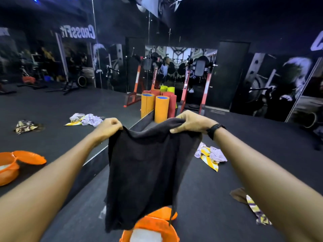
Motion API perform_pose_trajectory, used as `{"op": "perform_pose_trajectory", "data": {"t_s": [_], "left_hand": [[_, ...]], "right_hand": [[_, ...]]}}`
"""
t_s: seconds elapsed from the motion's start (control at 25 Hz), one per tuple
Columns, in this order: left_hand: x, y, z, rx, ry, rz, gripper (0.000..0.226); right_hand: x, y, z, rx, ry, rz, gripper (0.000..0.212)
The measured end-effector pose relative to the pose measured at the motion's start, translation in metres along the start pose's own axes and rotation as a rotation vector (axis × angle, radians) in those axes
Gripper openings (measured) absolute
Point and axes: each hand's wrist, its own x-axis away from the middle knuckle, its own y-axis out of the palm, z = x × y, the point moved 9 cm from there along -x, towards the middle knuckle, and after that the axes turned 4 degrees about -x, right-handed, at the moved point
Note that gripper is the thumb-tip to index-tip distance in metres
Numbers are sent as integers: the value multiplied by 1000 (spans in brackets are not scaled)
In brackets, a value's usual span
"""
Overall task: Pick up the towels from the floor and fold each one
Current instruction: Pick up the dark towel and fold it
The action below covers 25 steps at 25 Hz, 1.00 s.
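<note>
A dark towel [146,172] hangs in front of me, held up by its top edge. My left hand [109,127] pinches the top left corner. My right hand [190,122] grips the top right corner, with a black watch on that wrist. Crumpled on the dark floor to the right lie a lilac and yellow-striped towel heap [210,156] and a brown and patterned towel [251,205], partly behind my right arm.
An orange basket [152,226] with something white in it sits on the floor below the hanging towel. A mirror wall on the left reflects the basket and towels. Orange and red rolled mats [161,109] and red gym racks [195,88] stand at the back.
</note>
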Motion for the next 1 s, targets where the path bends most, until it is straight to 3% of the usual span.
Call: {"op": "perform_pose_trajectory", "data": {"t_s": [0.12,0.2,0.36,0.52,0.72,0.8,0.88,1.0], "left_hand": [[-3,42,17,120,32,-323,10],[-3,57,48,220,121,-386,24],[-25,55,98,325,231,-238,46],[-44,57,109,136,327,-193,30],[-48,36,117,369,298,36,13],[-49,40,124,346,312,-5,4],[-49,50,134,244,350,-29,13],[-50,45,154,250,402,107,12]], "right_hand": [[-40,0,-36,95,-151,12,21],[-63,2,-54,231,-244,36,24],[-91,-8,-66,212,-358,85,22],[-102,-32,-51,-10,-358,82,45],[-111,-19,9,-210,-287,-32,12],[-119,-22,3,-214,-380,11,5],[-126,-23,-9,-151,-438,4,10],[-124,-19,-2,-159,-432,-102,19]]}}
